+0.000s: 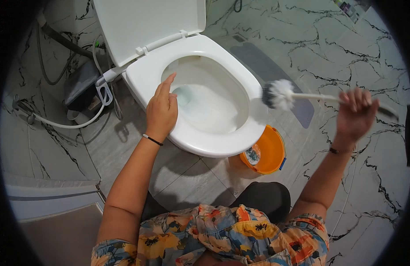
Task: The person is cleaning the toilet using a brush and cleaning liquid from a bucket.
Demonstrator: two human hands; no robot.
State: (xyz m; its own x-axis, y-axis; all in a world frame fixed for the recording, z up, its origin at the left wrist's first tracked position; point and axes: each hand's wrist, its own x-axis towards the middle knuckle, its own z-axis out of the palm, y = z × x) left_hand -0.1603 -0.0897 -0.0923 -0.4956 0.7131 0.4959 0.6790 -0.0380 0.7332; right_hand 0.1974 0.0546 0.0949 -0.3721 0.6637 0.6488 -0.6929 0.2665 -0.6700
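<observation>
My right hand (356, 116) grips the pale handle of a toilet brush (281, 94) out to the right, its white and dark bristle head over the right edge of the toilet seat. Hand and brush are slightly blurred. Over the left part of the white toilet seat (221, 144) is my left hand (163, 111), fingers stretched out and holding nothing. Whether it touches the seat I cannot tell. Water lies in the toilet bowl (221, 96), and the toilet lid (151, 26) is raised.
An orange bucket (273, 151) with a sponge-like item (253, 155) inside stands at the bowl's front right. Left of the toilet are a bidet sprayer (105, 93), a white hose (68, 126) and a dark bin (80, 86). A grey mat (301, 113) lies to the right.
</observation>
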